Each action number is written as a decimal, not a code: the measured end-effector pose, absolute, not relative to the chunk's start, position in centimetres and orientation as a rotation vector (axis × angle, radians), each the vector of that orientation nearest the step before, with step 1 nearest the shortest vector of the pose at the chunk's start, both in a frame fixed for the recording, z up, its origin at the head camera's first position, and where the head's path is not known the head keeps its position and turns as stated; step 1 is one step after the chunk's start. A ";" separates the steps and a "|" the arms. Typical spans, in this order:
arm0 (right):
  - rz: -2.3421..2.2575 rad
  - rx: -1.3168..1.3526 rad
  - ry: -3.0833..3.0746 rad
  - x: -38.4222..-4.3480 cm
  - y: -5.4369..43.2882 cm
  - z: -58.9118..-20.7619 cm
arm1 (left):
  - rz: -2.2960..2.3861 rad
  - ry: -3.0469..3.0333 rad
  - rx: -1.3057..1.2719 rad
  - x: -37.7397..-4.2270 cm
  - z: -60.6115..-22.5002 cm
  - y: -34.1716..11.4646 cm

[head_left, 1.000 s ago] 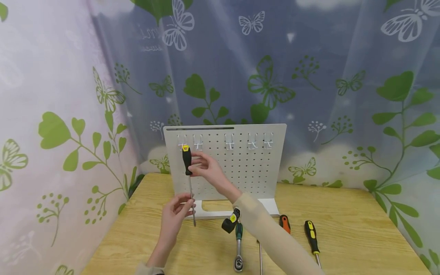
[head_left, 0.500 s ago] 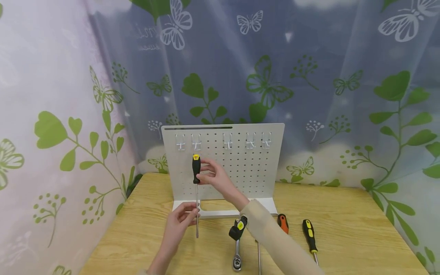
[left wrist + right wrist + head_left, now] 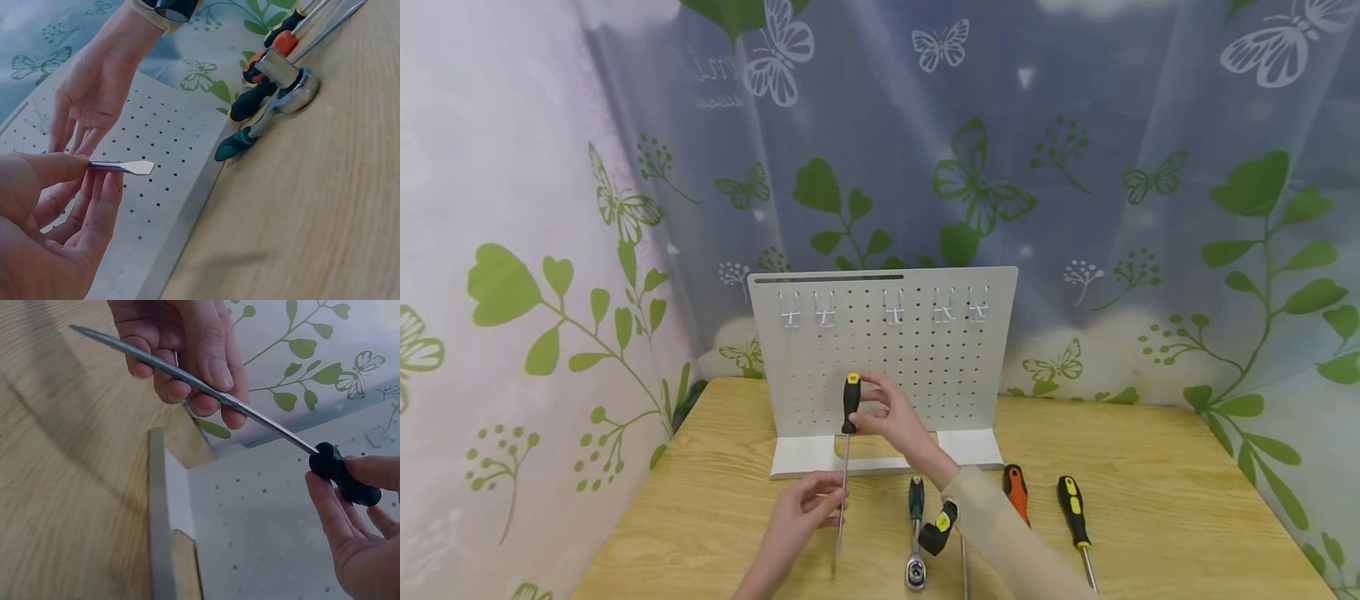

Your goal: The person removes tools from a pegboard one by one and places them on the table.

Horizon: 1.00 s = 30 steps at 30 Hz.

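A flat-blade screwdriver with a black handle and yellow end is held upright in front of the pegboard, its tip down. My right hand pinches the handle between thumb and fingers. Lower down, my left hand pinches the metal shaft between thumb and fingers. In the left wrist view the flat blade sticks out past the left fingertips. The right wrist view shows the whole shaft running from the left hand to the dark handle in the right hand.
The white pegboard stands at the back with several wire hooks near its top. On the wooden table lie a ratchet wrench, an orange-handled screwdriver partly behind the right sleeve, and a black-and-yellow screwdriver.
Both hands have moved down and to the right, carrying the screwdriver away from the upper left hooks and toward the person. Both keep their grip. The tools on the table lie still.
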State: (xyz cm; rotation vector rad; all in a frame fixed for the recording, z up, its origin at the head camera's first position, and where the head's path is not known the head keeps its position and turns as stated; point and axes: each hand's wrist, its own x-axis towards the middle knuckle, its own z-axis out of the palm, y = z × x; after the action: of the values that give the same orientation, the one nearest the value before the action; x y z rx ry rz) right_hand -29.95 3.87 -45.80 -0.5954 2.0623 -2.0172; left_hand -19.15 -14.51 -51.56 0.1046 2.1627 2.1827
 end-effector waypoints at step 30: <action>-1.895 -0.469 2.121 -26.4 6.8 -53.1 | 1.864 1.996 0.221 -16.0 -56.2 -13.3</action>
State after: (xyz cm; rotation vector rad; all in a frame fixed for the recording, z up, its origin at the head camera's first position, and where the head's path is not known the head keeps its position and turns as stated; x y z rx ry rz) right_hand -26.40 6.76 -53.09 -0.4691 2.1207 -1.8953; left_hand -16.02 -13.31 -56.22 0.2208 1.9960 1.8637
